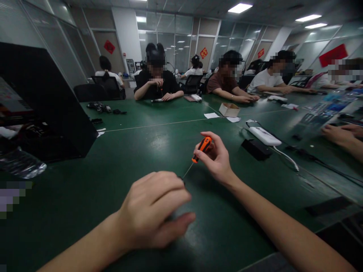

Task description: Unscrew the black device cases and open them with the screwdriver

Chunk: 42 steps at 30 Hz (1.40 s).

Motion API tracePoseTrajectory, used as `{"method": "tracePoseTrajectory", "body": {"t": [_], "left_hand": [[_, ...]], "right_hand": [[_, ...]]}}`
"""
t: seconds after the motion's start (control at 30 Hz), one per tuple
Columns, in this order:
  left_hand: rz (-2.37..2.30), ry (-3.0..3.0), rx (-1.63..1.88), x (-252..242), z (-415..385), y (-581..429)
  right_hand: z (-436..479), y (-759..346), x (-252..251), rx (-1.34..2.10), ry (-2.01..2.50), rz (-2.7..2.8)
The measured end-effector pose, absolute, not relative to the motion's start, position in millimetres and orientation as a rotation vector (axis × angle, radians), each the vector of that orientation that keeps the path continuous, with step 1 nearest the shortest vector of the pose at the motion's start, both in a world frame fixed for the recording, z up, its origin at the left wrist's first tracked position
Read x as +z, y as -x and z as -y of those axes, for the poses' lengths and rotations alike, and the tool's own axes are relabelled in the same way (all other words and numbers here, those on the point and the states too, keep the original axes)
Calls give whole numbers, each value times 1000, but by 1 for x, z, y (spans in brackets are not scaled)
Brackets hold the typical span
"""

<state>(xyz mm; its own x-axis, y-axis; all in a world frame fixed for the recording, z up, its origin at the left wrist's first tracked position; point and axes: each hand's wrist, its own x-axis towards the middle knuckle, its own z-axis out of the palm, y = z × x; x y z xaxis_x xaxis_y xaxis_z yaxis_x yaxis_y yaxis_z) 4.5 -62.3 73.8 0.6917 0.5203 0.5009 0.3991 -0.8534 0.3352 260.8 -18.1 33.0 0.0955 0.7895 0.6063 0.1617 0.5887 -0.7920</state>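
My right hand [218,158] grips the orange and black handle of a screwdriver [202,148]. The thin shaft slants down to the left and ends at the fingertips of my left hand [154,207]. A small dark piece [182,181] shows at that spot, mostly covered by the left fingers, so its kind cannot be made out. My left hand is slightly blurred, back upward, with curled fingers and the thumb lower and a little apart. Both hands are over the green tabletop [153,151].
A black computer case [48,102] stands at the left, beside clear plastic wrap [22,163]. A white power strip [265,135], a black block [256,149] and cables lie to the right. Farther off is a small open box [229,110]. Other people sit around the table; one's hands [344,136] rest at the right.
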Motion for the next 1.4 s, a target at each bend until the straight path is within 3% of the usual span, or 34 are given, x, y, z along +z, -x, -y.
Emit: {"method": "tracePoseTrajectory", "body": {"t": [0.33,1.03,1.4], "left_hand": [[-910,-2681,830,4,30,-9],[-943,-2515,771,4,27,-12],[-983,-2529,713,2,26,-11]], "right_hand": [[23,-265,33,555,846,1600],[21,-263,34,572,882,1458],[-13,-265,-1,1140,984,1118]]}}
